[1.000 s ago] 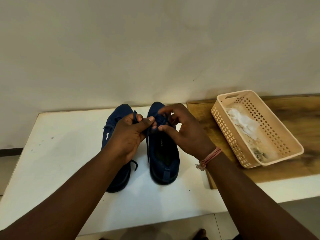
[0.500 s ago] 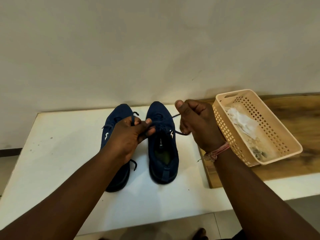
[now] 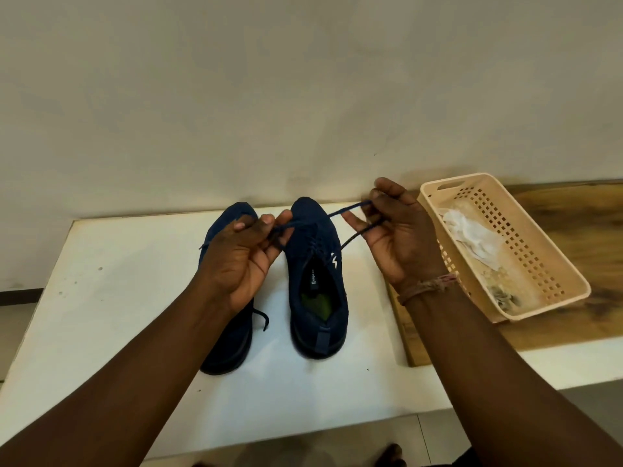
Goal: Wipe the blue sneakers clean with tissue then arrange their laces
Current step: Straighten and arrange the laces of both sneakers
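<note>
Two navy sneakers sit side by side on a white tabletop [image 3: 101, 298], toes toward the wall. The right sneaker [image 3: 317, 274] is in full view w/ a green insole showing; the left sneaker [image 3: 232, 345] is partly hidden behind the left hand [image 3: 236, 261].

Both hands work the right sneaker's lace [image 3: 350, 208]. Left hand: fingers curled, thumb and fingertips pinching the lace just above the shoe's toe end. Right hand [image 3: 397, 237]: raised to the right of the shoe, fingers curled around a loop of the lace, w/ one strand running back toward the left hand and another down to the eyelets. A thread bracelet [image 3: 428, 288] sits on the right wrist.

The left sneaker's loose lace end [image 3: 263, 318] lies on the tabletop btwn the two shoes.

Right of the shoes, a beige perforated plastic basket [image 3: 539, 264] rests on a wooden board [image 3: 573, 332]; crumpled white tissue [image 3: 472, 237] lies inside it, w/ darker soiled bits near its front end.
</note>
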